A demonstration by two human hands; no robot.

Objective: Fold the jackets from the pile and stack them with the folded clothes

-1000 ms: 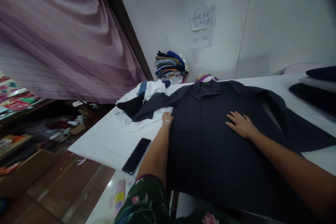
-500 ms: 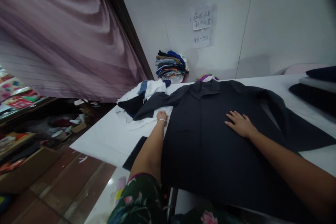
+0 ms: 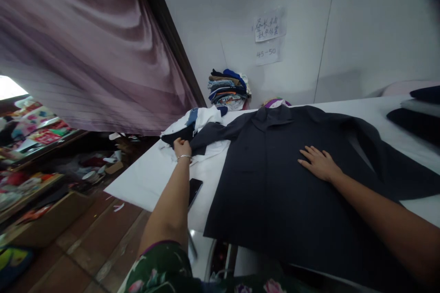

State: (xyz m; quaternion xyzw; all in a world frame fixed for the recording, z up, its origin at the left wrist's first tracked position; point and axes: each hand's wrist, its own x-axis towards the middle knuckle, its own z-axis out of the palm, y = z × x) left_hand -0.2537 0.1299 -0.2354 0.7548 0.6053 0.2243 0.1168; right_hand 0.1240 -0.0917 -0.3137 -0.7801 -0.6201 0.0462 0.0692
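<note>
- Well ahead, collar at about 1 o'clock: a charcoal long coat (image 3: 275, 201), lying face up on a white-covered table (image 3: 144, 187), long axis running from collar down toward 6 o'clock
- Right hand (image 3: 319, 164) at 2 o'clock: spread flat, fingers apart, palm down on the coat's front
- Left hand (image 3: 182, 147) at 11 o'clock: curled, knuckles up, on dark cloth (image 3: 173, 136) just beside the coat's cuff; any pinch hidden, so cannot tell
- Nearer the sleeve (image 3: 220, 135): left hand, by far
- Under that sleeve: a white garment (image 3: 202, 119)
- Beside the left forearm: a black smartphone (image 3: 195, 191)
- At 12 o'clock, against the wall: a stack of folded clothes (image 3: 227, 90)
</note>
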